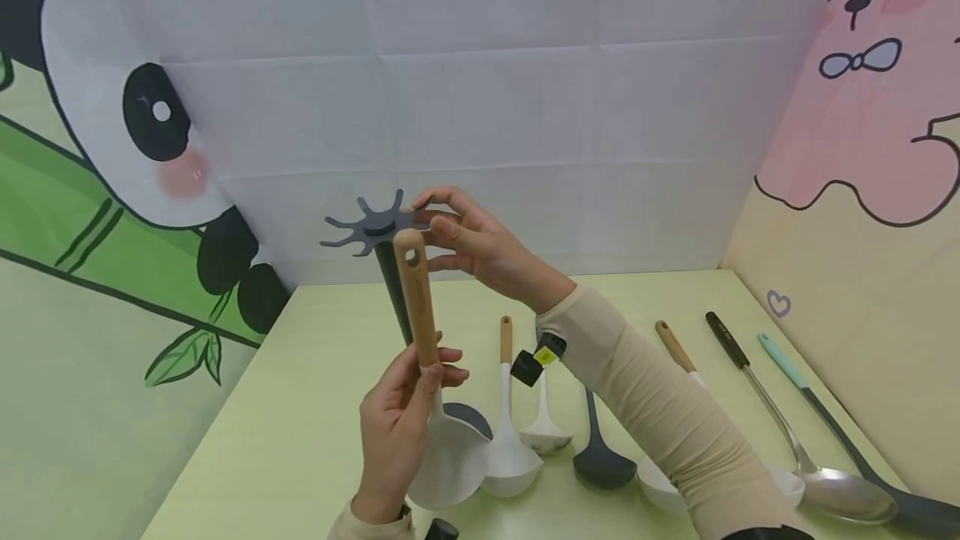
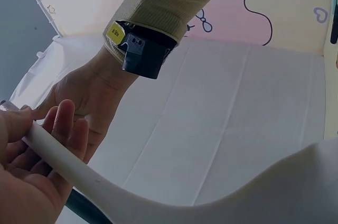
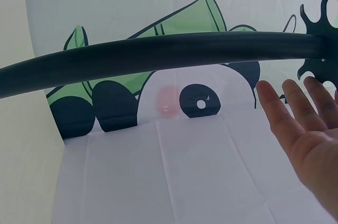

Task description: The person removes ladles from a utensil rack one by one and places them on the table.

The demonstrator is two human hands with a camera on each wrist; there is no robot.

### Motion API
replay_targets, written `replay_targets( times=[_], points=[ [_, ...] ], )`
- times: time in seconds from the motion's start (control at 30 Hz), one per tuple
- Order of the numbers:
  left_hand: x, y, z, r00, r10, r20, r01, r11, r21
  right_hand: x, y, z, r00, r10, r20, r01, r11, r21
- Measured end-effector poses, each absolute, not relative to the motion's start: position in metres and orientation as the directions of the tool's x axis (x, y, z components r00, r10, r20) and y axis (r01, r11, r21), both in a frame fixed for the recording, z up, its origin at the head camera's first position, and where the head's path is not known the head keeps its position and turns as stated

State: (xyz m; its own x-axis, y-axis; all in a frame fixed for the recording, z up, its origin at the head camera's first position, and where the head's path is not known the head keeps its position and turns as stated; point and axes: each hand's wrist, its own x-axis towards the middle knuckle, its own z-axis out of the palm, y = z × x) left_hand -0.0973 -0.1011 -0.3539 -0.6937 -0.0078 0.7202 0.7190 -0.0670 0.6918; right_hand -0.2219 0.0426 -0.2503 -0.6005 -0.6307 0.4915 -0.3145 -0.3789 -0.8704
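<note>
Held upside down in my left hand (image 1: 397,423) is a white ladle with a wooden handle (image 1: 417,298), its bowl (image 1: 450,461) hanging low. The left thumb and fingers pinch it where wood meets white; its pale neck (image 2: 79,168) crosses the left wrist view. Behind it rises a dark utensil stand (image 1: 378,226), crowned with a ring of curved hooks. My right hand (image 1: 480,244) is at that crown, fingers spread, fingertips at the hooks. The right wrist view shows the stand's long pole (image 3: 174,52) and extended fingers (image 3: 290,115) beside the hooks. The white bowl partly hides a dark rounded part below.
On the pale table (image 1: 247,440) lie a white ladle (image 1: 510,448), a smaller white skimmer (image 1: 545,432), a black ladle (image 1: 603,461), a metal spoon (image 1: 843,494) and a mint-handled dark utensil (image 1: 783,361). My right sleeve covers part of another wooden-handled one (image 1: 675,346).
</note>
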Motion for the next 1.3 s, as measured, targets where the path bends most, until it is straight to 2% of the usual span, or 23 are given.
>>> replay_targets(
  times=[0.3, 0.5, 0.67, 0.93, 1.1, 1.3],
  points=[
    [-0.096, -0.108, -0.358, -0.664, -0.007, 0.748, 0.746, -0.076, 0.661, -0.222, 0.042, -0.249, -0.572, -0.643, 0.509, -0.318, -0.397, -0.861],
    [-0.092, -0.116, -0.362, -0.712, -0.051, 0.700, 0.702, -0.009, 0.712, -0.223, 0.042, -0.250, -0.571, -0.646, 0.507, -0.307, -0.405, -0.861],
    [-0.090, -0.124, -0.369, -0.718, -0.041, 0.695, 0.696, -0.040, 0.717, -0.223, 0.043, -0.250, -0.572, -0.647, 0.505, -0.299, -0.409, -0.862],
    [-0.083, -0.135, -0.375, -0.842, -0.085, 0.533, 0.528, 0.077, 0.846, -0.223, 0.044, -0.250, -0.575, -0.642, 0.507, -0.300, -0.411, -0.861],
    [-0.083, -0.141, -0.379, -0.866, -0.095, 0.490, 0.479, 0.120, 0.870, -0.224, 0.044, -0.251, -0.577, -0.643, 0.504, -0.301, -0.407, -0.863],
    [-0.086, -0.151, -0.385, -0.909, -0.142, 0.391, 0.363, 0.190, 0.912, -0.224, 0.045, -0.251, -0.582, -0.639, 0.504, -0.307, -0.401, -0.863]
  ],
)
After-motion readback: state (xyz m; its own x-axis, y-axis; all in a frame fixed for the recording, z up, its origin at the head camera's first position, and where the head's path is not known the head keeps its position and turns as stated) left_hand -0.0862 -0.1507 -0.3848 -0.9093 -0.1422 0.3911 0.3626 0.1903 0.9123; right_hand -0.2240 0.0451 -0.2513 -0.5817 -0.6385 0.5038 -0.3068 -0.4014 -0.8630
